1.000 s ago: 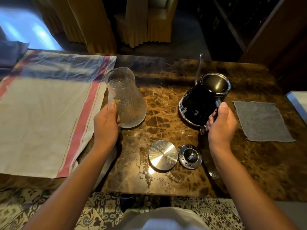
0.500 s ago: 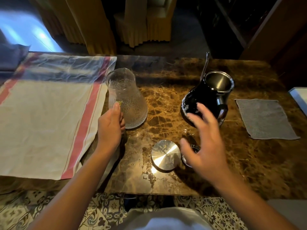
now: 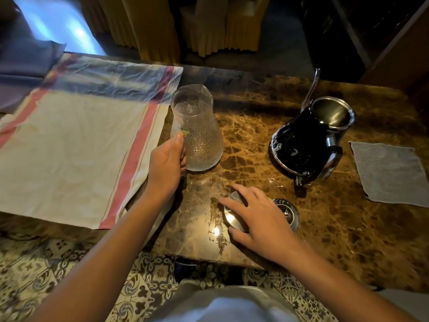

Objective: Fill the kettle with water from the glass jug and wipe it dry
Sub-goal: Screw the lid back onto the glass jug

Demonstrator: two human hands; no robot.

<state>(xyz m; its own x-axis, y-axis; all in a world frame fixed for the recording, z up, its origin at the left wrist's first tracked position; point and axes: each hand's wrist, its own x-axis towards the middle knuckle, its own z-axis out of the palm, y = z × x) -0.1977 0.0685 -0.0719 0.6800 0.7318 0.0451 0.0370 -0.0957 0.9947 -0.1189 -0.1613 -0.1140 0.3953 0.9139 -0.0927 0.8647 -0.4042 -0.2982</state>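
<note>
My left hand (image 3: 166, 163) grips the glass jug (image 3: 197, 133); the open kettle (image 3: 308, 138) stands upright well off to its right; my right hand (image 3: 257, 217), fingers spread, rests on the steel lid (image 3: 232, 214), holding nothing.

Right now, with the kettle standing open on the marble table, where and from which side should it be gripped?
Probably by the handle of the kettle, from the near right. The handle juts toward the person, while the thin spout points away and the round black body looks wet.
</note>
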